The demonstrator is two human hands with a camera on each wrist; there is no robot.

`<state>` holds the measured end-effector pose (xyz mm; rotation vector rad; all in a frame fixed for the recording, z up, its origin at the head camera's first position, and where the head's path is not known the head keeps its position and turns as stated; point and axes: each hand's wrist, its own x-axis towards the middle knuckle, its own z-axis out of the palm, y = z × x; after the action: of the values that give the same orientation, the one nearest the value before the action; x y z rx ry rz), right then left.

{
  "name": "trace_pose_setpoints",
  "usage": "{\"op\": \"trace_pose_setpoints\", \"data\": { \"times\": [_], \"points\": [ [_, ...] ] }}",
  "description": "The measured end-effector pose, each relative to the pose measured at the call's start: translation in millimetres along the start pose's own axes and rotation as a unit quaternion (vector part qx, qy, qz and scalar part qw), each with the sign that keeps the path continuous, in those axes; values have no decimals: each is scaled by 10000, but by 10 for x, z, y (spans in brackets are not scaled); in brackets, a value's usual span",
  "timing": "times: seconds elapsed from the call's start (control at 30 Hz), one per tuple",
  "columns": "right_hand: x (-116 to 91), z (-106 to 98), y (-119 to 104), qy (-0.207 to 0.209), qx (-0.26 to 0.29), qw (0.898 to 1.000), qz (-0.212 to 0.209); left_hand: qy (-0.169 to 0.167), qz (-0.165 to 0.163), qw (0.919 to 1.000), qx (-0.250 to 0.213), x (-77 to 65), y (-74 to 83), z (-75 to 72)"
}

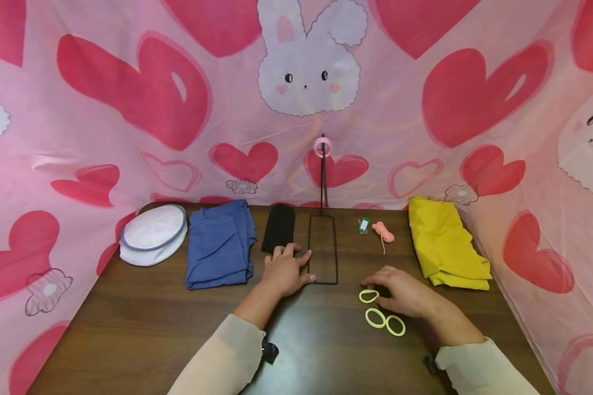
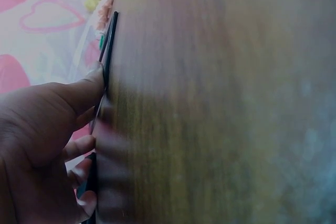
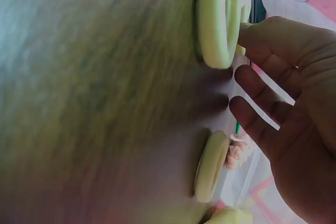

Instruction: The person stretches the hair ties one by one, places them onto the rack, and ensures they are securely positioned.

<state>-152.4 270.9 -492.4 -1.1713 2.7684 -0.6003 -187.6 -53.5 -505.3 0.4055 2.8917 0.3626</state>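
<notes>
My left hand [image 1: 285,270] lies with spread fingers by a black wire stand [image 1: 336,249], its thumb resting on the near left corner of the rectangular base. Those fingertips reach the near end of a black rounded flat piece [image 1: 279,222]. High on the stand's slanted upright hangs a pink ring [image 1: 323,147]. Over on the right, my right hand [image 1: 406,292] hovers low, thumb and fingers apart around the edge of a pale yellow ring [image 1: 369,291]. Two more such rings, one left [image 1: 368,319] and one right [image 1: 403,329], lie just nearer. The right wrist view shows relaxed fingers [image 3: 252,119] beside the rings.
A folded blue cloth [image 1: 219,247] and a round white piece with a grey rim [image 1: 153,230] lie to the left. Behind the rings are a green tag [image 1: 363,225] and a pink yarn bundle [image 1: 383,232]. Folded yellow cloth [image 1: 445,241] lies right. Printed fabric [image 1: 277,126] walls the table.
</notes>
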Motion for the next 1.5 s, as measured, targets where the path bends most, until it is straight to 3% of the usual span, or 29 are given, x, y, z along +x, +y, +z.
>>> {"op": "trace_pose_setpoints", "data": {
  "times": [0.2,0.93,1.5],
  "points": [
    [40,20,4,49,-6,9999,-109,-26,-18,10000,-18,-3,5,0],
    [265,-127,-134,1051,69,9929,-558,-32,-9,10000,-54,-5,4,-5],
    [573,-388,-309,1884,339,9751,-1122,10,34,10000,-15,0,-7,0]
  ]
}}
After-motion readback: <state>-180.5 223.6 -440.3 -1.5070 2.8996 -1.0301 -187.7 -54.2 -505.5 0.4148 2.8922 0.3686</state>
